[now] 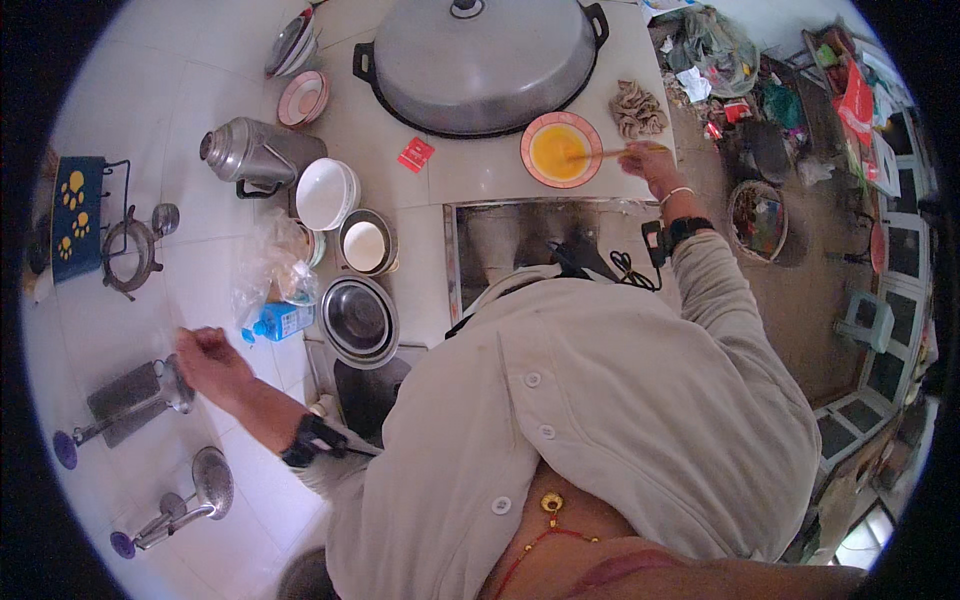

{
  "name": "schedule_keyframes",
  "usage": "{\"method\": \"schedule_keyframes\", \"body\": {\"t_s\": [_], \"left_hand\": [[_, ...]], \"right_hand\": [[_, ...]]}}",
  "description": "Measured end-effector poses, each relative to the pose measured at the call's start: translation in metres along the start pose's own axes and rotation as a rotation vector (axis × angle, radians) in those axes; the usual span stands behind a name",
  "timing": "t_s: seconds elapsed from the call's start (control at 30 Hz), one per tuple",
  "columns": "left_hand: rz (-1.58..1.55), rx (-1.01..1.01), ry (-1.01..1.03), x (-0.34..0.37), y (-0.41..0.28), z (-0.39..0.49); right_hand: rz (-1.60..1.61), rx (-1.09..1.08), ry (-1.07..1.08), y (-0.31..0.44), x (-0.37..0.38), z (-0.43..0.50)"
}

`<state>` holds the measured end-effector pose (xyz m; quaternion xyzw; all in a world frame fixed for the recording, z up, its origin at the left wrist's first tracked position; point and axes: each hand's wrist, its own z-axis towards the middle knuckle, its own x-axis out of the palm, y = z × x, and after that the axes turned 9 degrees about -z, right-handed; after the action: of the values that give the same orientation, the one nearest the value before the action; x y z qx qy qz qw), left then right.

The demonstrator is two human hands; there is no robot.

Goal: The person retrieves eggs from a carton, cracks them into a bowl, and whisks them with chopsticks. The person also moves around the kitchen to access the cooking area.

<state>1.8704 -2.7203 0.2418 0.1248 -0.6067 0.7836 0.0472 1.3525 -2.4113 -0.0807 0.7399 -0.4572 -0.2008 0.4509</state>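
My right hand point(649, 161) holds wooden chopsticks point(619, 153), their tips in yellow liquid that looks like beaten egg point(556, 150). It fills a pink-rimmed bowl point(531, 169) on the tiled counter. A crumpled brown cloth point(637, 109) lies just beyond this hand. A large lidded metal wok point(487, 60) stands behind the bowl. My left hand point(202, 360) is raised at the left, by the tiled wall, beside a metal ladle or spatula point(176, 384) among the hanging utensils. Its fingers are curled and slightly blurred; whether they grip the utensil I cannot tell.
Along the counter's left stand a metal thermos jug point(255, 154), stacked white bowls point(328, 195), metal basins point(360, 319) and a blue bottle point(289, 321). A red packet point(415, 154) lies near the wok. A skimmer point(213, 480) hangs lower left. Rubbish bags point(716, 56) and a basket point(759, 221) are at right.
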Motion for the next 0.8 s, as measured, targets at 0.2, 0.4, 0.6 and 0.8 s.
{"method": "schedule_keyframes", "body": {"t_s": [0.2, 0.4, 0.6, 0.8], "left_hand": [[0.058, -0.121, -0.055, -0.028, 0.045, -0.048], [0.059, -0.127, -0.122, -0.037, 0.045, -0.054], [0.193, -0.270, -0.051, -0.025, 0.078, -0.066], [0.695, -0.255, 0.406, 0.020, 0.174, -0.075]], "right_hand": [[-0.351, -0.275, 0.000, -0.030, -0.022, 0.039], [-0.210, -0.132, 0.035, -0.024, -0.024, 0.027], [-0.270, -0.250, -0.055, -0.011, -0.011, 0.016], [-0.436, -0.407, 0.155, -0.015, -0.014, 0.024]]}}
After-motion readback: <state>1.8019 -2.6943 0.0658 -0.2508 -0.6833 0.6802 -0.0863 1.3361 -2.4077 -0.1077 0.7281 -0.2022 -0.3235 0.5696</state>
